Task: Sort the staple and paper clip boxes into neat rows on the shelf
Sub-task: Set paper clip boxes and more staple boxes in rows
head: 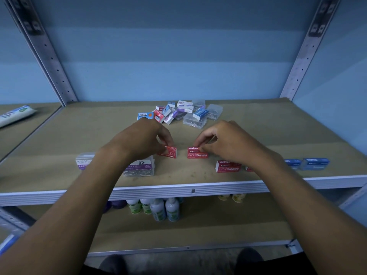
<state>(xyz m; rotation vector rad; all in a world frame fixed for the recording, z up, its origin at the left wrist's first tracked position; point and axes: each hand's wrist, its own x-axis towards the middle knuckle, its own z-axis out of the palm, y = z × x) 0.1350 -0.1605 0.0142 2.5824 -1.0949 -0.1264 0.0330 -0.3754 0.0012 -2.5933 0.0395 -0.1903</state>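
Right now we're mid-row w/ the reds: left hand (151,139) pinches a tilted red staple box (168,152), right hand (224,143) pinches another (197,152), both on the shelf (258,135). Next, probably: square them up beside the front box (228,166); unsorted pile (178,114) waits behind.

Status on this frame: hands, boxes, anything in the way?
Left hand pinches a red staples box. Right hand pinches another red staples box. Unsorted pile waits behind. Nothing in the way.

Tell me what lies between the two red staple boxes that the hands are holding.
Nothing: the head view shows only bare shelf board between the left-hand box and the right-hand box.
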